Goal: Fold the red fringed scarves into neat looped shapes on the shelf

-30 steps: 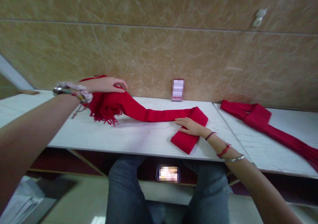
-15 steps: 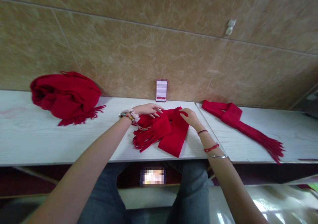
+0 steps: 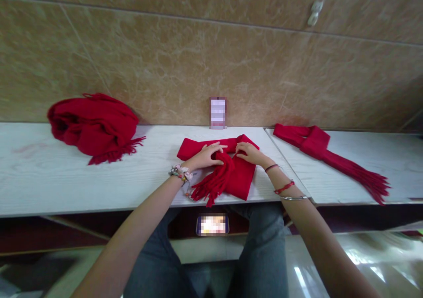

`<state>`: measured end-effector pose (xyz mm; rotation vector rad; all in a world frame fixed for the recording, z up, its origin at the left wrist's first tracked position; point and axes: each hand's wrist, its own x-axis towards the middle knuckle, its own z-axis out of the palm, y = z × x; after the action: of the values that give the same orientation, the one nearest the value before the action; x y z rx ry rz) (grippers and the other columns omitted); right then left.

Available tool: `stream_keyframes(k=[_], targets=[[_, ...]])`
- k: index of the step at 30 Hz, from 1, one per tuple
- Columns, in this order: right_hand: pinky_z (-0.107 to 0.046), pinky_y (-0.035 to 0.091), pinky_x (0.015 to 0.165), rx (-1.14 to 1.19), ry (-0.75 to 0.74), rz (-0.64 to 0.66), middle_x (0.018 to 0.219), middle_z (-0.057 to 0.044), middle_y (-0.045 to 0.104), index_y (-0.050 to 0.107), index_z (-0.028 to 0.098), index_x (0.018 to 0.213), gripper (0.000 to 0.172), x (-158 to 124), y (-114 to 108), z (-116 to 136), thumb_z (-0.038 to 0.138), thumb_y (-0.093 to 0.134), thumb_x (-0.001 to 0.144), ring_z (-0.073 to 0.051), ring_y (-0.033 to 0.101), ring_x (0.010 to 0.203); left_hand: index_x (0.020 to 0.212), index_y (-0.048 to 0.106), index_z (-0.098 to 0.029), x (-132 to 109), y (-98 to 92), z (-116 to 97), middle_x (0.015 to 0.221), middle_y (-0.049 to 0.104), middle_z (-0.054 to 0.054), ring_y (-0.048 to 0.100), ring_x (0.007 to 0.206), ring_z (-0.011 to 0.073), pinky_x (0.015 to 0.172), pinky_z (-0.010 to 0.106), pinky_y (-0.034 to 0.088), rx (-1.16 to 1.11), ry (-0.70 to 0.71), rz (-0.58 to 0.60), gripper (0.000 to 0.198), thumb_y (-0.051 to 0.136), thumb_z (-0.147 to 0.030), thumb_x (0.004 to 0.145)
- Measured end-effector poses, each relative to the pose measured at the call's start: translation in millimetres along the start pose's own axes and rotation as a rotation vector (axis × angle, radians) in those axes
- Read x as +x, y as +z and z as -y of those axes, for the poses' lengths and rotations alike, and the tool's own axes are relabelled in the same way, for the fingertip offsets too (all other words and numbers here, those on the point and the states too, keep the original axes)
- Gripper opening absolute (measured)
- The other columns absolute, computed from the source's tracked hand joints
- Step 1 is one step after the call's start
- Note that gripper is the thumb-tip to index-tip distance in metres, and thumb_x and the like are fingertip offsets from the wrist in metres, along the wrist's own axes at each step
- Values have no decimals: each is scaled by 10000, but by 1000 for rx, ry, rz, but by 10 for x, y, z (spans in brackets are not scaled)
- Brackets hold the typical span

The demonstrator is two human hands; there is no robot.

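Note:
A red fringed scarf (image 3: 243,179) lies folded on the white table in front of me, one band running left along the back. My left hand (image 3: 208,155) is closed on the scarf near its fringed end, thumb below and fingers above. That fringe hangs toward the table's front edge. My right hand (image 3: 250,153) has its curled fingers on the scarf's upper right fold, close to the left hand. Parts of the folds are hidden under both hands.
On the left is a bunched pile of red scarves (image 3: 95,124). A flat, looped red scarf (image 3: 317,143) lies on the right. Against the tiled wall (image 3: 158,68) stands a phone (image 3: 218,113); another lit phone (image 3: 212,225) is below the white table (image 3: 99,188).
My left hand has moved slightly right and down and closed on the scarf. Its fringed end has swung toward the front edge, uncovering the band at the left. The camera view has shifted slightly.

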<state>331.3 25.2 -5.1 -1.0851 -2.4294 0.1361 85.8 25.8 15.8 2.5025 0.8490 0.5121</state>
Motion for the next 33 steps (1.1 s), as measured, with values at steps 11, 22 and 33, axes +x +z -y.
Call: stream_keyframes(k=[11, 22, 33], targets=[[-652, 167, 1024, 81, 13, 178, 1292, -74, 550, 632, 249, 1092, 382, -68, -119, 231, 90, 540, 757, -301, 320, 1324, 889, 654, -199, -95, -149, -78, 951, 671, 55, 583, 938, 221, 921, 304, 366, 172, -77, -227, 336, 511, -497, 829], [-505, 312, 1007, 175, -3, 116, 1009, -54, 679, 668, 210, 891, 139, -38, -126, 250, 179, 560, 810, -223, 557, 1083, 1044, 662, -201, -261, -351, -5, 1184, 602, 65, 531, 1107, 223, 993, 323, 358, -124, 31, -31, 437, 678, -424, 669], [-496, 289, 1048, 60, -17, 59, 1200, -90, 588, 652, 202, 1022, 243, -50, -122, 162, 205, 596, 785, -244, 453, 1212, 799, 666, -157, -307, -392, 183, 904, 696, 51, 598, 887, 223, 849, 294, 443, -241, -276, -398, 469, 599, -595, 646]])
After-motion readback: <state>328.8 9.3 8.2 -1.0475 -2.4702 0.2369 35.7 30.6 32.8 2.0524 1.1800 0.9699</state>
